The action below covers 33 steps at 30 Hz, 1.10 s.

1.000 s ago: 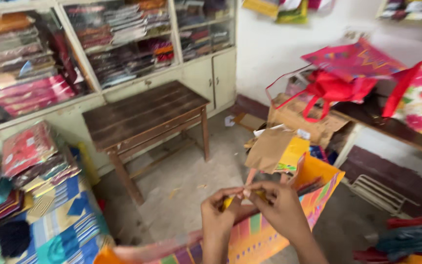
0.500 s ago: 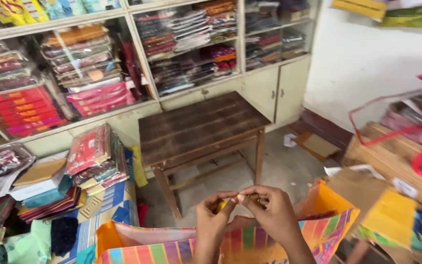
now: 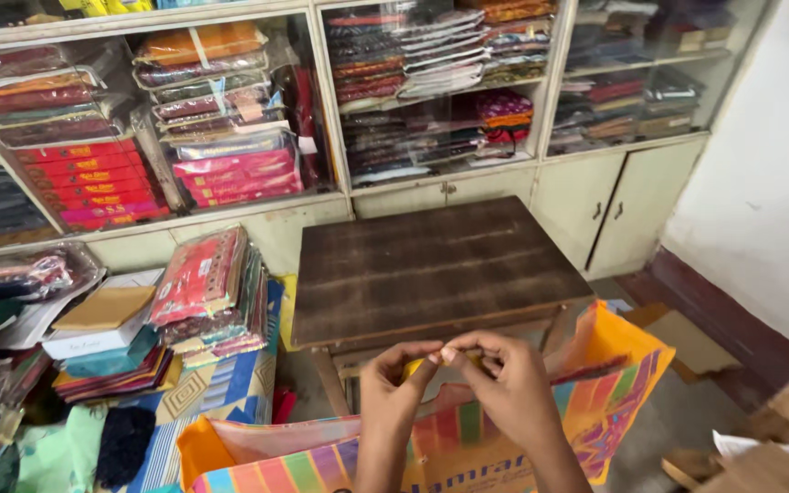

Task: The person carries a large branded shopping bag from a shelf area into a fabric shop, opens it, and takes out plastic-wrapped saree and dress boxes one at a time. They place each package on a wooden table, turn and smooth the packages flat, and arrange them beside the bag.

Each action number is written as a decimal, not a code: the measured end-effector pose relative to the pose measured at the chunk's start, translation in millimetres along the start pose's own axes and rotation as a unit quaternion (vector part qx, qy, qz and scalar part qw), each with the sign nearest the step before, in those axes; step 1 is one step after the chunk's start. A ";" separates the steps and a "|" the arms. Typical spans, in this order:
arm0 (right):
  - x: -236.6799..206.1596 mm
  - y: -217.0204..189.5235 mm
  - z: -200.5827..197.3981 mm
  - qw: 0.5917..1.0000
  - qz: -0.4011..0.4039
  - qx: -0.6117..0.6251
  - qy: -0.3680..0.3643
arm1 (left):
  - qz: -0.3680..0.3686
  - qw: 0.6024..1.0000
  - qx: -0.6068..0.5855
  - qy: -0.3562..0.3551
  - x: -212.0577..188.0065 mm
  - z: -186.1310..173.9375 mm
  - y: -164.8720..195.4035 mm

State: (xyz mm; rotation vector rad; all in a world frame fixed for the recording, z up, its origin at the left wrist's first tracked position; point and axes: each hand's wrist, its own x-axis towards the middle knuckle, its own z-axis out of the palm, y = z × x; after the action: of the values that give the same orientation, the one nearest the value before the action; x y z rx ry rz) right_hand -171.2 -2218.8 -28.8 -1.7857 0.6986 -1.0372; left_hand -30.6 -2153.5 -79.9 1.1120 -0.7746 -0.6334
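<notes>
View has swung left since earlier; surface [image 3: 431, 265] now centred. Both hands pinch a small yellow piece [image 3: 415, 365] between them: left hand [image 3: 394, 388], right hand [image 3: 502, 383], just above striped bag [image 3: 595, 402]. Beyond, glass shelves [image 3: 230, 119] of packed cloth.

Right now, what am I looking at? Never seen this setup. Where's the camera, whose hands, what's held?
There is no machine: a person wears one camera on the head, looking down at their own bare hands. The left hand and right hand meet, pinching a small yellow piece just above a striped, multicoloured bag. Behind stands a dark wooden table, its top bare. Glass-fronted shelves hold stacked packed fabrics, and more fabric packets are piled at the left.
</notes>
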 end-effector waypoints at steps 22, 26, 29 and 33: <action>494.1 142.9 182.2 0.987 -0.064 -0.068 0.130 | 0.085 0.996 0.027 -0.018 546.9 -82.6 -88.7; 540.9 191.2 190.6 0.990 -0.027 -0.069 0.118 | 0.125 0.989 0.060 -0.046 600.7 -90.8 -128.4; 562.3 231.7 191.1 0.996 -0.023 -0.041 0.075 | 0.137 0.987 0.073 -0.041 621.3 -93.6 -156.2; 579.1 280.6 193.3 0.997 -0.074 0.008 -0.020 | 0.111 0.968 0.224 0.005 628.0 -91.0 -186.6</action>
State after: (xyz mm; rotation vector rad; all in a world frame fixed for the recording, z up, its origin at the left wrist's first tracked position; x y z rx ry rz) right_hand 271.2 -2715.4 -123.7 -1.8619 0.5379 -1.0979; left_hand 398.6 -2653.6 -136.6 1.4116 -1.0481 -0.2663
